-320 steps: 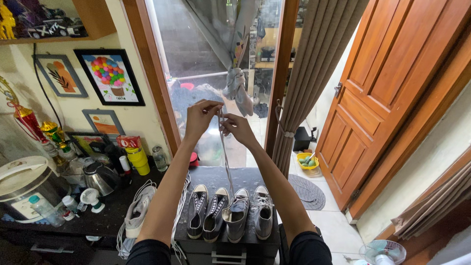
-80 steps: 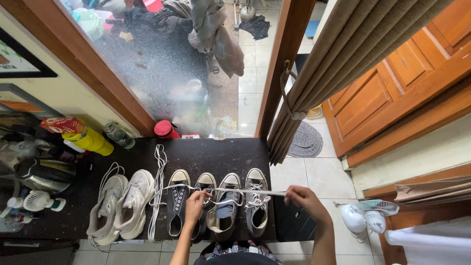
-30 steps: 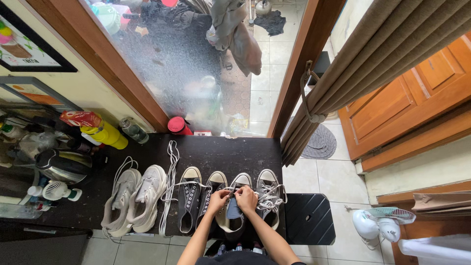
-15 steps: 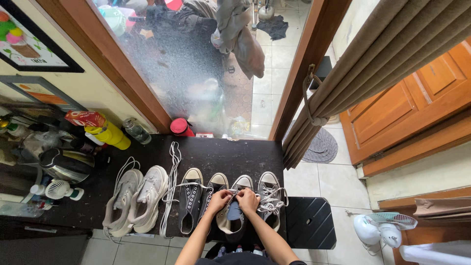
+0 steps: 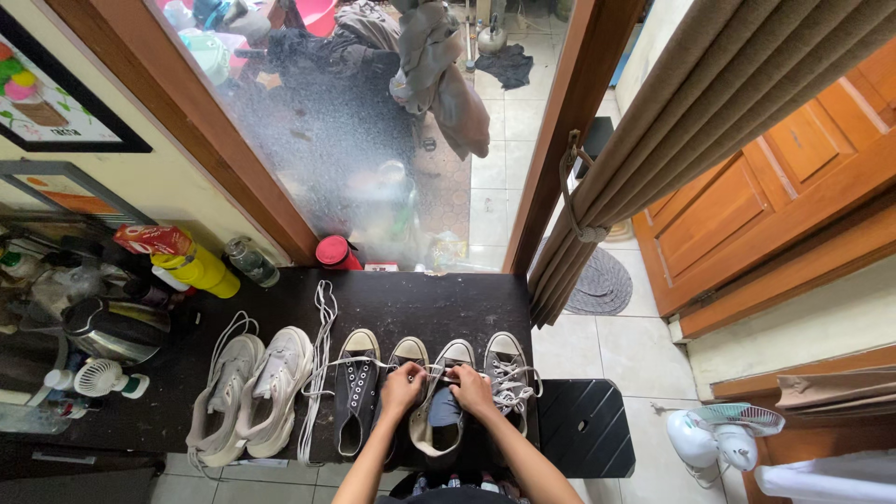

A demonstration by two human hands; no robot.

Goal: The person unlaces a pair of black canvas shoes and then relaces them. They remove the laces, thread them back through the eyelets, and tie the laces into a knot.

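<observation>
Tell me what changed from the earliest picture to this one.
Both hands came down from chest height, where they stretched a white lace in front of the glass door. Now the left hand and right hand meet over the grey sneaker, working the lace at its eyelets. The view tilted down too. The row of shoes, the loose lace and the yellow bottle stayed put.

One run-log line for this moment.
left hand: on white lace | right hand: on grey sneaker | surface: black table
</observation>
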